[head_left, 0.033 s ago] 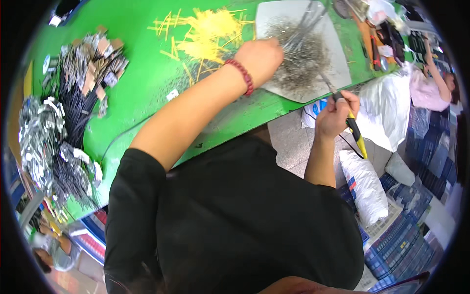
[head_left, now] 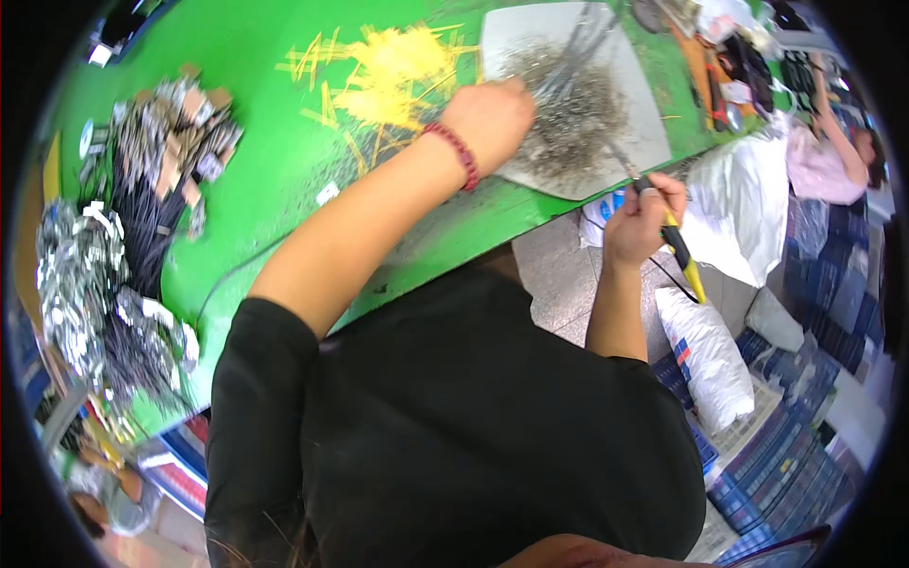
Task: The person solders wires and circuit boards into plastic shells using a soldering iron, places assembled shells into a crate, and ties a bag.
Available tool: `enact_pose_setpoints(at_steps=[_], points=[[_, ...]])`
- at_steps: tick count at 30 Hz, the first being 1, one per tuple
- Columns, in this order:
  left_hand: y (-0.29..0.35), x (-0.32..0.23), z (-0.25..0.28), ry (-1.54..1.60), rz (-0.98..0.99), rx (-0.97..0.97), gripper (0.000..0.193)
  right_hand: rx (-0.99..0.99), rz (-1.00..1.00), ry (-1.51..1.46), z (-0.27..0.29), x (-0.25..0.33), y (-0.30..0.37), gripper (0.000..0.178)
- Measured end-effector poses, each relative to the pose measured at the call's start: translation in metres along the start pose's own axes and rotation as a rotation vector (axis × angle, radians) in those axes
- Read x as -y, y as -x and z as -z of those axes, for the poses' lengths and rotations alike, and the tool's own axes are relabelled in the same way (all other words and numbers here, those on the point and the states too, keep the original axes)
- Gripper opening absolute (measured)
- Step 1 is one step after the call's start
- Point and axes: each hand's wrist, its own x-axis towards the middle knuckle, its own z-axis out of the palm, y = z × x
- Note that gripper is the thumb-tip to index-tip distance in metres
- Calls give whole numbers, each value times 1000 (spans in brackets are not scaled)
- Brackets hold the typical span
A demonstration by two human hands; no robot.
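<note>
A soldering iron with a black and yellow handle is in my right hand, fingers wrapped round it. Its metal tip reaches over the near right part of a pale board. Dark bits and debris are strewn across that board. At its left side my left hand, with a red bead bracelet at the wrist, is closed with the fingers curled under. Blurred grey strands, like wires, slant from the far edge down to these fingers. What the fingers pinch is hidden.
Yellow strips are heaped on the green table. Bundles of black cables and silvery pieces lie on the left. Tools crowd the far right, near white bags. Other people are at both sides.
The table and its contents sit slightly further left in the picture. Both hands keep nearly the same pose, and the soldering iron stays in my right hand.
</note>
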Motion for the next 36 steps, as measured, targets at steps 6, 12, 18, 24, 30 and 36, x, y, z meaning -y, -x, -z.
enact_pose_setpoints(at_steps=[6, 12, 18, 24, 30, 36], points=[[3, 0, -3, -52, 67, 13, 6, -19, -33, -19, -9, 8, 2, 13], [-11, -5, 14, -63, 101, 159, 9, -14, -26, -22, -8, 7, 3, 12], [-10, -1, 3, -141, 53, 168, 10, -61, 9, 20, -13, 8, -2, 11], [-4, 8, -2, 163, 147, -32, 17, -49, 26, 2, -2, 3, -2, 14], [35, 12, 45, 704, 387, -92, 13, -1, -28, -41, -8, 0, 2, 15], [122, -11, 85, 816, 450, -197, 8, 344, -105, -25, -66, 12, 35, 29]])
